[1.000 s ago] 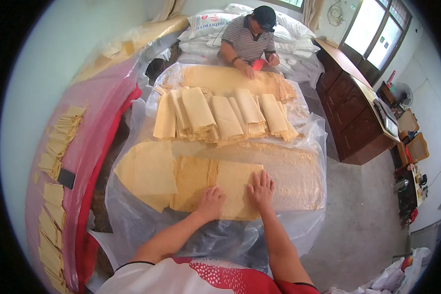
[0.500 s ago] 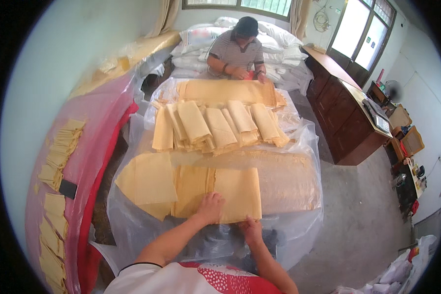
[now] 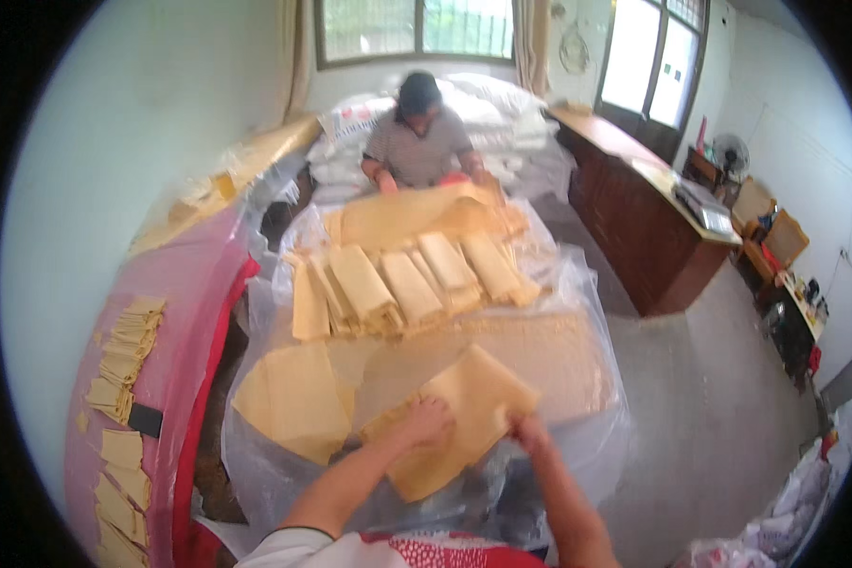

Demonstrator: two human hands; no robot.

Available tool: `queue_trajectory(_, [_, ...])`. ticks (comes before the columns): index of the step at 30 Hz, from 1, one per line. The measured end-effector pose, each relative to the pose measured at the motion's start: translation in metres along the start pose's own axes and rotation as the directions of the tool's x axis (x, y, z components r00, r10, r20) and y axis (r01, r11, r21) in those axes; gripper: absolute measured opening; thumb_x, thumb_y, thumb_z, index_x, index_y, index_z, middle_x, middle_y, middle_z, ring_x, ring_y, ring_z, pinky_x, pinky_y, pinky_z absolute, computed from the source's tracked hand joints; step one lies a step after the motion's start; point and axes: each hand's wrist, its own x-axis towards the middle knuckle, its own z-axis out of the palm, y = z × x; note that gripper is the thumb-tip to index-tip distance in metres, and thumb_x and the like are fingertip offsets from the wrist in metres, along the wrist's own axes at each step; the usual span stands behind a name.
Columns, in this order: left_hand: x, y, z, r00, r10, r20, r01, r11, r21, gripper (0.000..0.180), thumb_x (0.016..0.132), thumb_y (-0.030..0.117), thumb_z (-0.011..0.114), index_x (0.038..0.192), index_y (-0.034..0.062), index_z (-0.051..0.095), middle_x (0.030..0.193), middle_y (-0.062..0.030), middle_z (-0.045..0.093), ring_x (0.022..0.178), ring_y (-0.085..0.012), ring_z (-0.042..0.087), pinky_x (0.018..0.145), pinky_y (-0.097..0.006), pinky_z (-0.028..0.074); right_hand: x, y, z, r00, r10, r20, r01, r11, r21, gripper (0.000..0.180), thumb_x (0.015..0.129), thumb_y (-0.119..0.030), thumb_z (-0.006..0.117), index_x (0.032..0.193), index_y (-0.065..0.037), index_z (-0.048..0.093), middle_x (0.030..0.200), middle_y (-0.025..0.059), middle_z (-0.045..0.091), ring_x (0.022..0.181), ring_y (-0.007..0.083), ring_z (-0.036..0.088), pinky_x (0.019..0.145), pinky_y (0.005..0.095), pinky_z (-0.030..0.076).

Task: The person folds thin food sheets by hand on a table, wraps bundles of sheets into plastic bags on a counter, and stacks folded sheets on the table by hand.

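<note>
A folded yellow sheet is lifted at an angle above the clear plastic cover of the table. My left hand lies on its left part, fingers closed over it. The sheet's right edge is pinched by my right hand. A flat yellow sheet lies to the left of my hands, and a wide pale sheet spreads under and beyond them. Several rolled yellow sheets lie in a row further back.
A person in a grey shirt works on another sheet at the table's far end. Pink plastic with several small yellow stacks runs along the left. A wooden cabinet and white sacks stand at right and back.
The flat sheet under my hands has been folded over and lifted off the table. Both hands moved right and now grip it. My view has tilted and drawn closer.
</note>
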Motion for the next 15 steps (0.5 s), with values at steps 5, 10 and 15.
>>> queue_trajectory(5, [0.015, 0.018, 0.008, 0.993, 0.008, -0.122, -0.021, 0.995, -0.101, 0.031, 0.092, 0.026, 0.053, 0.119, 0.0264, 0.068, 0.140, -0.0082, 0.047, 0.130, -0.0296, 0.042, 0.106, -0.053, 0.033, -0.009, -0.024, -0.038, 0.964, -0.046, -0.263, 0.037, 0.999, -0.037, 0.033, 0.090, -0.004, 0.055, 0.123, -0.003, 0.053, 0.094, 0.0098, 0.068, 0.071, 0.0178, 0.066, 0.058, 0.0313, 0.055])
queue_trajectory(10, [0.021, 0.011, -0.008, 1.000, 0.008, -0.016, -0.010, 0.981, -0.192, 0.031, 0.090, 0.021, 0.055, 0.118, 0.0257, 0.068, 0.135, -0.0072, 0.049, 0.130, -0.0280, 0.042, 0.106, -0.052, 0.034, -0.076, 0.002, -0.006, 0.798, -0.569, -0.199, 0.289, 0.651, -0.702, 0.060, 0.083, 0.001, 0.055, 0.140, -0.008, 0.041, 0.114, 0.0173, 0.062, 0.100, 0.0334, 0.063, 0.084, 0.0444, 0.052])
queue_trajectory(15, [0.021, 0.010, -0.013, 1.000, 0.018, 0.017, -0.014, 0.975, -0.224, 0.035, 0.086, 0.016, 0.058, 0.120, 0.0241, 0.065, 0.131, -0.0056, 0.050, 0.128, -0.0267, 0.042, 0.103, -0.052, 0.035, -0.120, 0.020, 0.008, 0.759, -0.651, 0.014, 0.184, 0.194, -0.964, 0.068, 0.078, -0.002, 0.059, 0.143, -0.015, 0.043, 0.143, 0.0179, 0.041, 0.132, 0.0366, 0.040, 0.104, 0.0503, 0.034])
